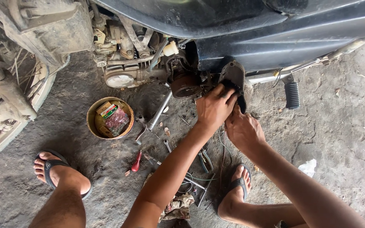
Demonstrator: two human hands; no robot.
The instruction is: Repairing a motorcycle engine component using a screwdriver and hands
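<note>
With both hands, left (214,107) and right (242,128), I gripped the grey metal engine side cover (233,75), judging greasy fingers might drop it.

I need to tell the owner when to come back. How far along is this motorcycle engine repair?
Done: round engine part exposed. In hand: left hand and right hand on the grey side cover. Left: tools and small bits lie scattered; cover not visibly fastened.
</note>
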